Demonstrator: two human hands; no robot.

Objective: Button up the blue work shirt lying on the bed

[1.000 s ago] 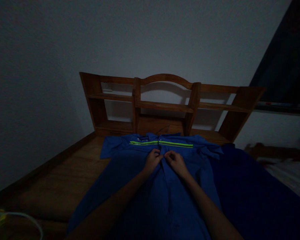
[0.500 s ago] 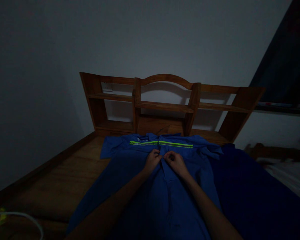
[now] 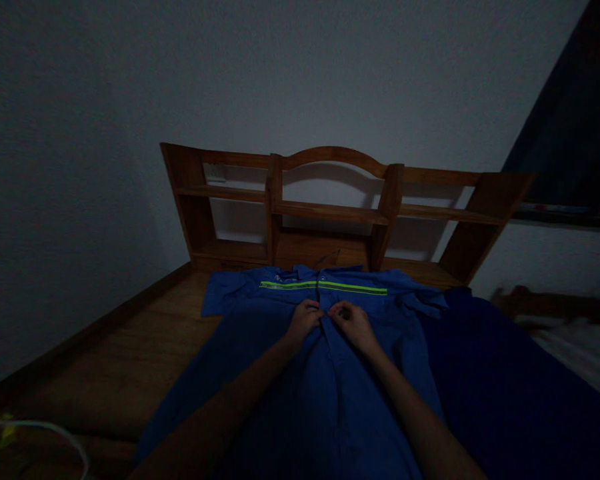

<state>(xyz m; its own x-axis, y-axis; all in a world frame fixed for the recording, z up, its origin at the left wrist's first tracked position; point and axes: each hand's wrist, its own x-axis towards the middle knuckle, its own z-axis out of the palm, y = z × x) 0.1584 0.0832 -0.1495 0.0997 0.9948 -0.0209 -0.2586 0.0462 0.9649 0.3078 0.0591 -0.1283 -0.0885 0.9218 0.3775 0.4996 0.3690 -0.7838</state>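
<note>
A blue short-sleeved work shirt [image 3: 265, 353] lies spread out with its collar at the far end and a yellow-green reflective stripe [image 3: 353, 288] across the chest. My left hand [image 3: 305, 321] pinches the front placket just below the stripe. Close beside it, my right hand [image 3: 351, 323] has its thumb and forefinger pressed together on the other side of the placket. The fingertips of both hands almost meet. Any button between them is too small and dark to make out. One button [image 3: 323, 278] shows near the collar.
Behind the shirt stands a wooden shelf unit [image 3: 330, 212] against the wall. Bare wooden boards [image 3: 145, 333] lie to the left, with a pale cable [image 3: 55, 427] at the lower left. Dark blue cloth [image 3: 505, 380] covers the right side. The room is dim.
Almost nothing differs. Both hands stay at the same spot on the placket, with only a very slight shift of the view.
</note>
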